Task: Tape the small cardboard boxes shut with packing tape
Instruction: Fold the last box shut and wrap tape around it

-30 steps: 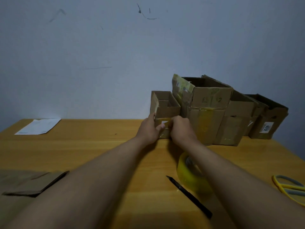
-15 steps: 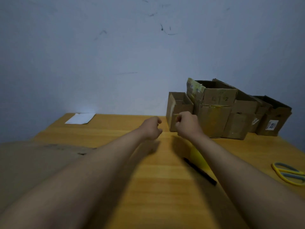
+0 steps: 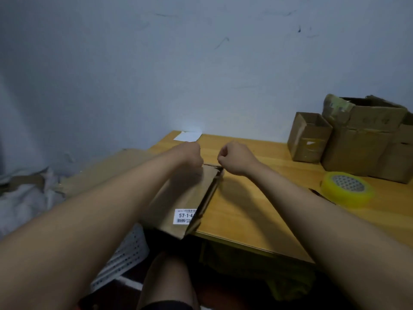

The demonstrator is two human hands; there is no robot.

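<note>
The view has swung left since a moment ago — the open small boxes [image 3: 309, 136] the hands were working at now sit far off to the right against the wall, and the hands have left them. Both arms reach forward, nearly straight, over the near left corner of the table [image 3: 257, 198]. The left hand [image 3: 190, 154] and right hand [image 3: 234, 156] are both curled closed, each pinching the far edge of a flattened cardboard box [image 3: 185, 198] that carries a white printed label [image 3: 185, 216] and overhangs the table edge. The yellow tape roll [image 3: 346, 189] lies flat on the table to the right — near the stacked boxes, well apart from the hands.
</note>
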